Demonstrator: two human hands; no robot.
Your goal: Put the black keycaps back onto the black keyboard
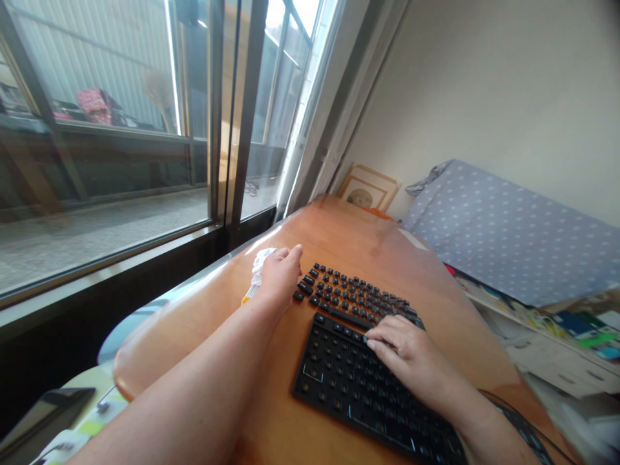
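A black keyboard [334, 374] lies on the table, most of its switches bare of caps. A few keycaps [338, 327] sit along its far row. My right hand [404, 345] is over that row, thumb and fingertips pinched on a small black keycap [365, 338] at the board. Beyond the keyboard, loose black keycaps [356, 294] stand in rows on the tabletop. My left hand [283, 274] is closed, left of these caps. Whatever its fingers hold is hidden. Beside it is a bunched white cloth or tissue [261, 266], with a yellow-ended item [246, 300] near the wrist.
The brown wooden table [271, 387] has a rounded edge on the left, near a glass sliding window [121, 161]. A cable [513, 407] runs at the right. Against the wall are a framed picture [365, 190] and a dotted cloth cover [513, 226].
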